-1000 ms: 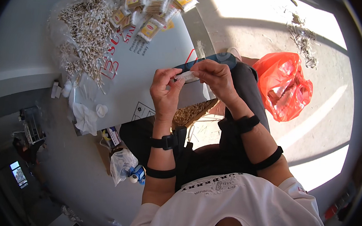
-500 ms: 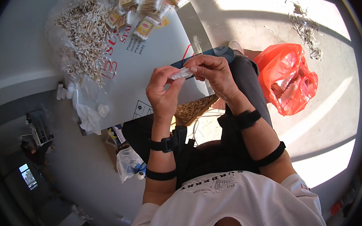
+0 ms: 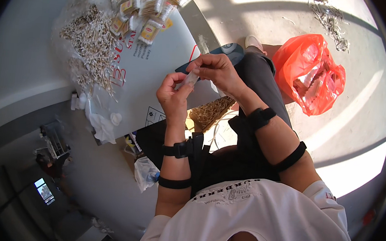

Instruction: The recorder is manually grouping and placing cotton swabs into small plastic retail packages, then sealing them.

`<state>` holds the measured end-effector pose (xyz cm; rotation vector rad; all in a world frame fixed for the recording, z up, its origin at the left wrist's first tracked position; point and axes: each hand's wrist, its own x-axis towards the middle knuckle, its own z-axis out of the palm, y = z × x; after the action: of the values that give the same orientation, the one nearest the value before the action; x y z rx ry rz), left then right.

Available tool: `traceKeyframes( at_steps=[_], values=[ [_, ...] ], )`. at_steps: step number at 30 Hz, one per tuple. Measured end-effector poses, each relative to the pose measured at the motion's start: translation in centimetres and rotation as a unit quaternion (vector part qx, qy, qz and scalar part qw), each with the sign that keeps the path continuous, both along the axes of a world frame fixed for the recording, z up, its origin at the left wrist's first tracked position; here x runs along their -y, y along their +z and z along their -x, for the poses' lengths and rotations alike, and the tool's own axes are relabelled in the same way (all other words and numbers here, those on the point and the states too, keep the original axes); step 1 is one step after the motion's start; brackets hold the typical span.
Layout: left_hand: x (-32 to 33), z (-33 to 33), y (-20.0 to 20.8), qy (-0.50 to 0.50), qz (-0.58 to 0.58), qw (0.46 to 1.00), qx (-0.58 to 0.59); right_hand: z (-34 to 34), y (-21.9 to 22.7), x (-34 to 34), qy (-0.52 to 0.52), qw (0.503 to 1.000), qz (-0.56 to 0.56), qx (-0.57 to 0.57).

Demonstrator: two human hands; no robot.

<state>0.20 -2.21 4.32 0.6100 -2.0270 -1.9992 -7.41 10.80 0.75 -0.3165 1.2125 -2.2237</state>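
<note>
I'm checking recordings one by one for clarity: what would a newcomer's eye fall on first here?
Probably the bright red plastic bag at the right, beside the person's leg. Next, the heap of loose cotton swabs at the upper left of the grey work surface, with small packets of swabs piled beside it. Near the centre, the left hand and right hand pinch a small whitish item.

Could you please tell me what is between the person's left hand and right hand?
In the head view, a small whitish packet: the left hand holds one end, the right hand the other. Its contents are too small to tell.
</note>
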Motion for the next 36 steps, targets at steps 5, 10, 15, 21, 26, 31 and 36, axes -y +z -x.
traceKeyframes(
  at_steps=[5,10,15,21,26,31,36],
  values=[
    [-0.2,0.4,0.3,-0.009,0.064,0.998,0.006,0.1,-0.7,0.2,-0.001,1.0,0.021,0.021],
    [-0.3,0.7,0.6,-0.008,0.104,0.994,0.023,0.3,-1.1,0.2,0.021,1.0,0.016,0.008],
    [0.1,1.3,0.9,-0.01,0.085,0.995,0.055,0.3,-0.9,0.4,0.018,0.999,0.023,0.012],
    [0.7,0.6,1.1,-0.005,0.142,0.988,0.061,0.4,-1.1,0.2,0.012,0.999,0.03,0.03],
    [1.0,0.4,1.4,-0.03,0.181,0.982,0.041,0.3,-0.8,0.2,-0.018,1.0,0.006,0.022],
    [0.5,0.5,2.4,-0.006,0.186,0.982,0.031,0.0,-1.1,0.4,-0.04,0.998,-0.034,0.044],
    [-1.2,0.6,3.9,0.024,0.068,0.997,-0.004,-0.4,-0.4,0.4,-0.011,0.996,-0.027,0.079]
  ],
)
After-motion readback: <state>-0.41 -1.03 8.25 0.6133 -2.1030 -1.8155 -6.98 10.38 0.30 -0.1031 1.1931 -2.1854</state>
